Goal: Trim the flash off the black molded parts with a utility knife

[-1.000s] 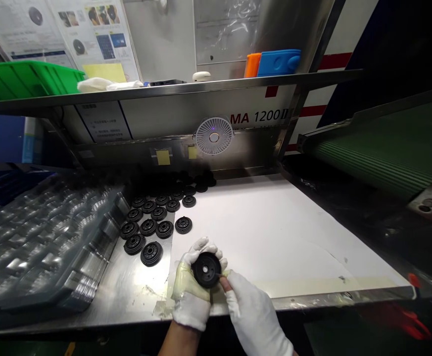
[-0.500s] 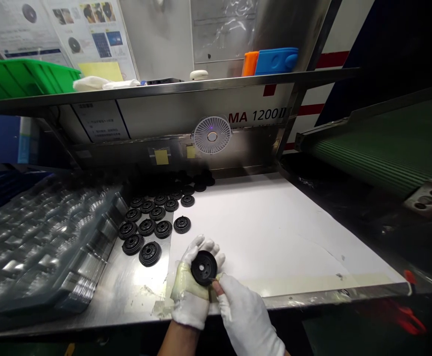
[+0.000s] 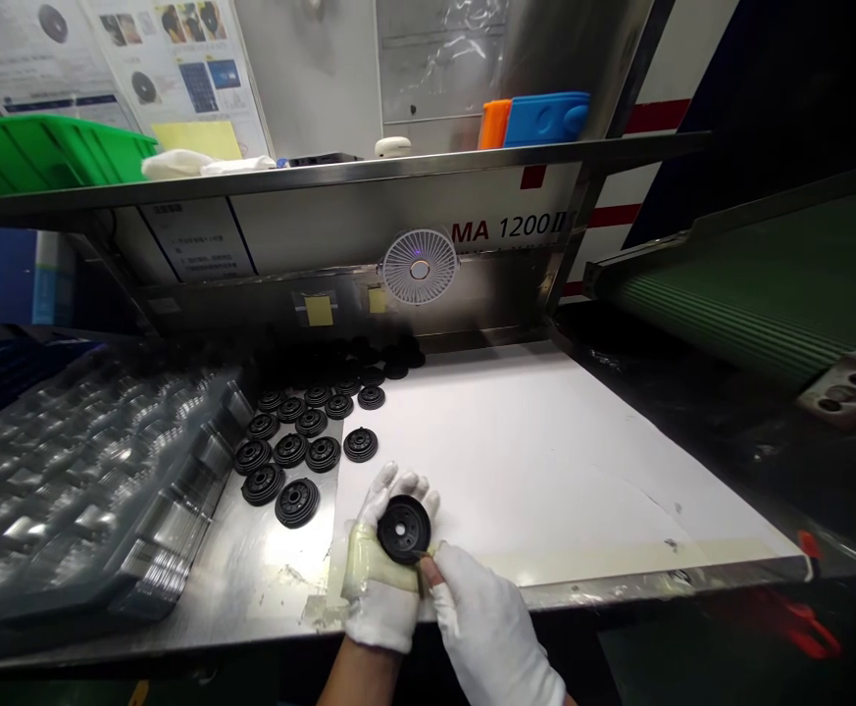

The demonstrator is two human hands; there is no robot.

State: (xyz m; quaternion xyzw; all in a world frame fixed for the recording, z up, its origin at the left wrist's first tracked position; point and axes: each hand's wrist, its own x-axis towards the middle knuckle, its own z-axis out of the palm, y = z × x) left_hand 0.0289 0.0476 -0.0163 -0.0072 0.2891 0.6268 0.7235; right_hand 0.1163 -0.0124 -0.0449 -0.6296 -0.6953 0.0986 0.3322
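Note:
A black round plastic part (image 3: 404,530) with a hole at its centre rests in my left hand (image 3: 379,569), its hollow side facing up. That hand wears a white glove, and its fingers curl behind the disc. My right hand (image 3: 482,618), also gloved in white, is closed in a pinch at the part's lower right rim, a bare thumb tip showing. Whatever is between those fingers is too small to make out. Several similar black round parts (image 3: 297,502) lie to the left of my hands, on the metal tabletop and the edge of a white sheet (image 3: 516,461).
Stacked clear plastic trays (image 3: 89,490) fill the left side. Above the table runs a metal shelf (image 3: 398,169) with a green bin (image 3: 52,152). A small round fan (image 3: 420,268) hangs beneath it. On the right are a green conveyor belt (image 3: 766,284) and red-handled tool (image 3: 810,628).
Both hands stay almost in place around the black round part. My left wrist has shifted slightly to the right.

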